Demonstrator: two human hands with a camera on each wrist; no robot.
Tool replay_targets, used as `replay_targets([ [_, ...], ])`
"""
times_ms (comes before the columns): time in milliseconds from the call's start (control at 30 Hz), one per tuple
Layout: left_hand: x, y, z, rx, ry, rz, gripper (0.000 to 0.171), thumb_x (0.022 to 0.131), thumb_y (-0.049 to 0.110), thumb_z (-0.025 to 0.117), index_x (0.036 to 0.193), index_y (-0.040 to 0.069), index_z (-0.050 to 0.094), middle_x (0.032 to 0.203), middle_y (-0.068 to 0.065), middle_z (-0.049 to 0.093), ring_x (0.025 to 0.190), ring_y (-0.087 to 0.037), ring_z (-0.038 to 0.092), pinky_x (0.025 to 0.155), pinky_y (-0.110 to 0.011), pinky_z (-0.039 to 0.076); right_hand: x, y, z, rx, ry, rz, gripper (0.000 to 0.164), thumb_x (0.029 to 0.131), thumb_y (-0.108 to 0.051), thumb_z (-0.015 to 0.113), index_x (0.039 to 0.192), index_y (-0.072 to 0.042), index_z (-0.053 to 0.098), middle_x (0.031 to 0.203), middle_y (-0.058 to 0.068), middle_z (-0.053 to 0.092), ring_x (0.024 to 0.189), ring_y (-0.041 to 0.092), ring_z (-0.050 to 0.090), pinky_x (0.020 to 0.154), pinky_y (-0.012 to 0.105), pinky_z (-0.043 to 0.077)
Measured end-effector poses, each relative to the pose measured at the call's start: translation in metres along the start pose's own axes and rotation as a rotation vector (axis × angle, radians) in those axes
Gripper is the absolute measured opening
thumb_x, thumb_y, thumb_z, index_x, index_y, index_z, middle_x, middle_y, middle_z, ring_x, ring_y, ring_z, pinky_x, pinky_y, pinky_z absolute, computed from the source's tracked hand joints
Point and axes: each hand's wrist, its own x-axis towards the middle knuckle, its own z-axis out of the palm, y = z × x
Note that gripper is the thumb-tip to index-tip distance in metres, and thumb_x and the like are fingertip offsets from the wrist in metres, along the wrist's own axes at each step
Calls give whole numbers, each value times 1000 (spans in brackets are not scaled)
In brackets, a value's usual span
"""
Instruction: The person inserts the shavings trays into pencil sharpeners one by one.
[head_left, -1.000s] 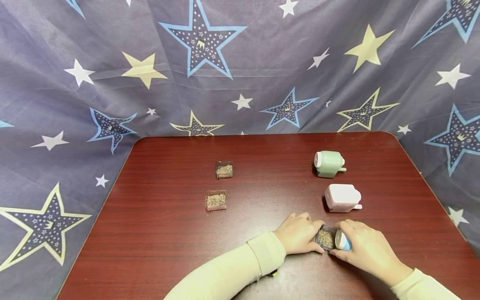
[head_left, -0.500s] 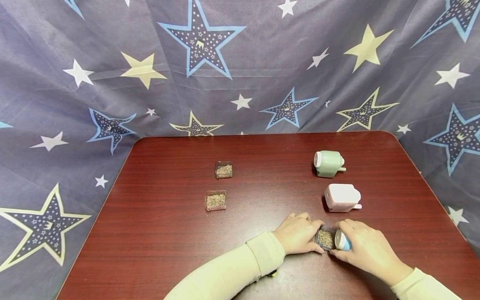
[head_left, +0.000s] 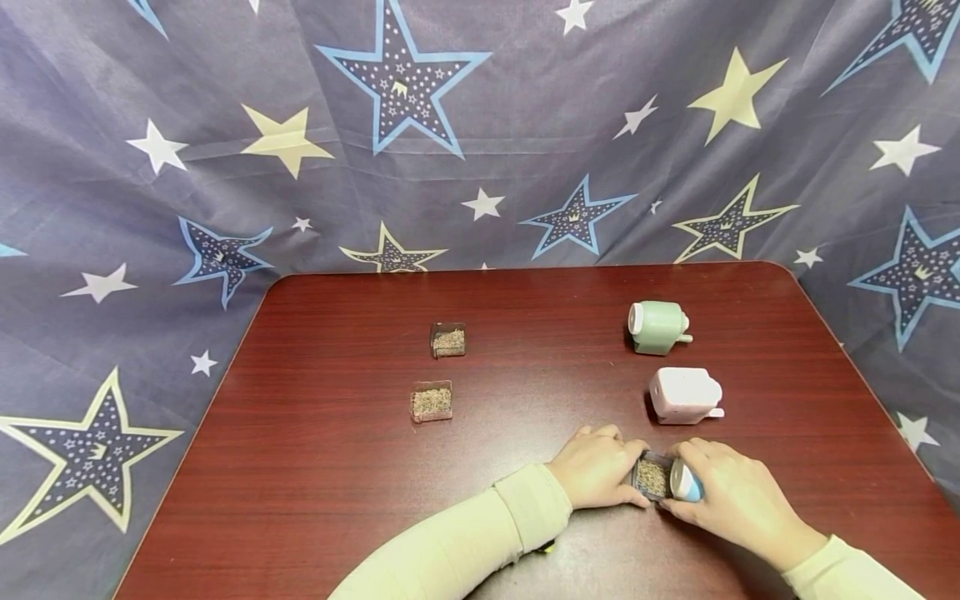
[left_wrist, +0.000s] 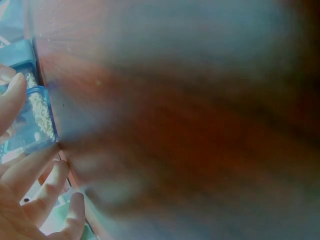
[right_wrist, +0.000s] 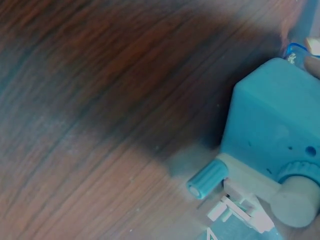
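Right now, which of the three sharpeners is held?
The blue sharpener, in the right hand; the green sharpener and pink sharpener sit untouched farther back.

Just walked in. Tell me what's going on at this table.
A person is handling what looks like a blue pencil sharpener with a crank. Their right hand grips it, while the left hand grips a small clear tray of shavings at its white front end; whether the tray is partly inside is hard to tell. A pink sharpener and a green sharpener stand further back, and two more trays of shavings sit to the left.
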Motion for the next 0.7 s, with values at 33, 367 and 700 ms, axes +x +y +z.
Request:
replay_targets([
  [33,0,0,0,0,-3,-1,68,76,65,67,128,22,66,97,14,72,91,-5,52,74,-25,39,0,0,0,0,-1,0,54,53,-39,90,94,-15,66,83,-5,61,71,14,57,51,38,46],
  [367,3,5,2,22,-6,17,64,76,66,67,125,25,67,100,16,73,91,-5,51,73,-26,38,-1,0,4,-2,73,-25,49,55,-46,88,87,-18,65,82,-8,61,69,12,56,49,36,46],
  [700,4,7,0,26,-10,30,64,77,65,66,128,25,67,103,16,73,94,-5,52,75,-26,38,0,2,4,43,143,-64,4,88,-20,69,86,-21,66,82,-11,63,74,15,64,58,43,53],
])
